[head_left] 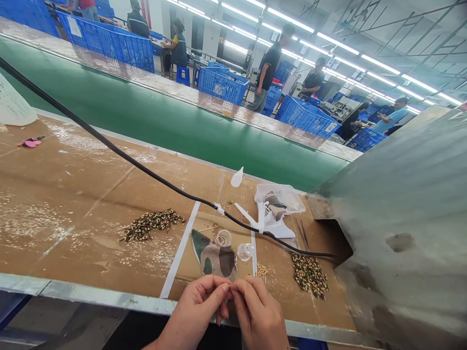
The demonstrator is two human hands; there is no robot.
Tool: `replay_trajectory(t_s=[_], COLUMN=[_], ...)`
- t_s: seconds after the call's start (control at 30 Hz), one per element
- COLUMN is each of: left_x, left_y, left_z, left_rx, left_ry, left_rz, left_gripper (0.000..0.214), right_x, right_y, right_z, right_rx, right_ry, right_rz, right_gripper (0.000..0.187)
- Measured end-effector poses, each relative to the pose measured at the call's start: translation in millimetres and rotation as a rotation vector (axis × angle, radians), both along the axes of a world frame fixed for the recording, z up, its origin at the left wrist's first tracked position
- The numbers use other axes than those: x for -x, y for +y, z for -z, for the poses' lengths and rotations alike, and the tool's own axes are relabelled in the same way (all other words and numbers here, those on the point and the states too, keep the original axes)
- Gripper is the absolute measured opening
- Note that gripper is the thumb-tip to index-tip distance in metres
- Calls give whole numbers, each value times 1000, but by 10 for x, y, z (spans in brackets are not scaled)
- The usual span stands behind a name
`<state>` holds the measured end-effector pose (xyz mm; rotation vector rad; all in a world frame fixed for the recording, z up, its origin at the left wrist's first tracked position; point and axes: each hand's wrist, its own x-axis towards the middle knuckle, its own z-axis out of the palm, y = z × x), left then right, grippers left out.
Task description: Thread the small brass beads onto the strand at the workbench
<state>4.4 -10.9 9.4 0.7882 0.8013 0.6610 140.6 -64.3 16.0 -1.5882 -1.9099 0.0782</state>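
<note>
Tiny piece (pixel 229 287), too small for us to identify, right between our fingertips! Our left hand (pixel 200 306) and right hand (pixel 261 311) pinch narrowly on it, meeting at the surface's (pixel 142 272) near edge. Just beyond our hands lie camouflage cloth (pixel 213 257) and two clear cups (pixel 245 252); dark patterned pieces (pixel 309 274) heap up to their right.

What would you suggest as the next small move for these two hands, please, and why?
I'd probably shift the left hand and right hand forward, over the green-and-brown camouflage cloth piece. Their fingertips meet close to the grey metal front edge of the cardboard-covered table, and anything pinched there, too small to make out, might fall off it.
</note>
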Motion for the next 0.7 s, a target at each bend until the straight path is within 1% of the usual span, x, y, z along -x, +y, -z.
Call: replay_trajectory(t_s=[0.17,0.27,0.4,0.57,0.7], left_x=[2,1,-5,3,4], left_y=[-8,-13,-18,-19,-24], left_z=[-6,-10,-23,-27,29], left_rx=[-14,-23,-30,-36,-34], left_ry=[2,10,34,32,45], left_rz=[-6,-2,4,10,6], left_gripper=[25,28,28,29,34], right_x=[10,14,23,1,-14], right_y=[-10,-19,-19,-2,-12], right_z=[-38,-20,5,1,77], right_rx=[59,70,80,54,21], right_ry=[102,112,129,109,90], right_rz=[8,-4,25,-12,1], right_gripper=[15,14,16,16,18])
